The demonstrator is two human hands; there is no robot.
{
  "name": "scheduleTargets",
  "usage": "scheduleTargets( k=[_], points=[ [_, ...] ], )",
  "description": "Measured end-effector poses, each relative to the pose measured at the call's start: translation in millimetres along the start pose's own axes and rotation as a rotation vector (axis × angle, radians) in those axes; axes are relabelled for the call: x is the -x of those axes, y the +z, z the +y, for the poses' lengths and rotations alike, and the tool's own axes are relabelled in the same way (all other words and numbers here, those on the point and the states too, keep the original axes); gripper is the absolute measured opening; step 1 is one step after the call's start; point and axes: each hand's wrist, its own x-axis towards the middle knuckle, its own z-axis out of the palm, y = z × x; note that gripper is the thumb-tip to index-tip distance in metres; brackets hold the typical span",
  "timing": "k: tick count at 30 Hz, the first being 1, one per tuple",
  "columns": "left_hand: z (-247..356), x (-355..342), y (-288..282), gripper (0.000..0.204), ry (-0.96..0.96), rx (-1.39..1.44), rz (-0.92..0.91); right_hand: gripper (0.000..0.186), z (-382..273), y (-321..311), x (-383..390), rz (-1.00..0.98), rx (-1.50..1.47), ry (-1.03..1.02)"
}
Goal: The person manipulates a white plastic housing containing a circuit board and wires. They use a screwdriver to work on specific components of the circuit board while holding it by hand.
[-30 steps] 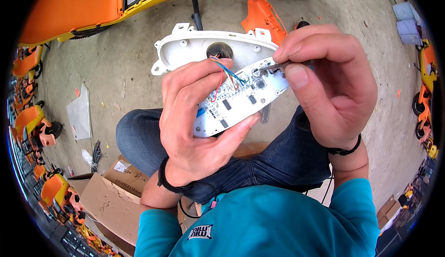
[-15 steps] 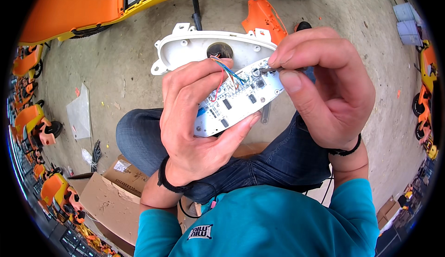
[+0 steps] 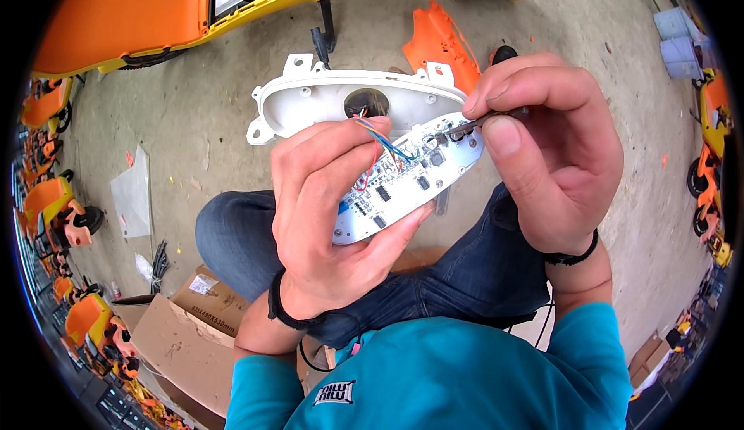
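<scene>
My left hand [image 3: 322,213] grips a white circuit board [image 3: 411,193] with black chips, fingers curled over its left part and thumb along the lower edge. A bundle of thin coloured wires [image 3: 387,143] runs from the board toward a dark round opening in the white plastic housing [image 3: 294,112] behind it. My right hand [image 3: 558,151] pinches a slim dark tool [image 3: 473,126], whose tip is on components near the board's right end; its exact kind is unclear. An orange moulded panel [image 3: 434,34] lies on the floor behind the housing.
An orange and yellow vehicle body [image 3: 124,11] stands along the top. Rows of similar vehicles [image 3: 85,314] line both sides. Cardboard boxes [image 3: 170,352] sit at lower left, beside black cable [image 3: 159,267] and a translucent sheet [image 3: 132,197]. Pale blue-grey bins [image 3: 678,42] stand at upper right.
The board, housing and left hand now appear slightly lower in the picture. My right fingers and the tool have shifted slightly with the board, still at its right end.
</scene>
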Motion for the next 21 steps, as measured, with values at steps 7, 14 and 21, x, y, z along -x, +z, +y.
scheduleTargets(
  k=[7,14,21],
  points=[
    [4.3,-2.0,-1.2,0.064,0.082,-0.080,0.014,0.017,-4.6,-1.0,-0.4,-0.031,0.040,0.024],
    [6.6,-1.0,-0.8,0.066,0.079,-0.120,0.018,0.017,-5.5,-0.4,-0.8,-0.046,0.061,0.024],
    [7.0,-2.5,-0.9,0.066,0.084,-0.108,0.031,0.016,-4.2,0.8,-1.4,0.005,0.013,0.020]
  ],
)
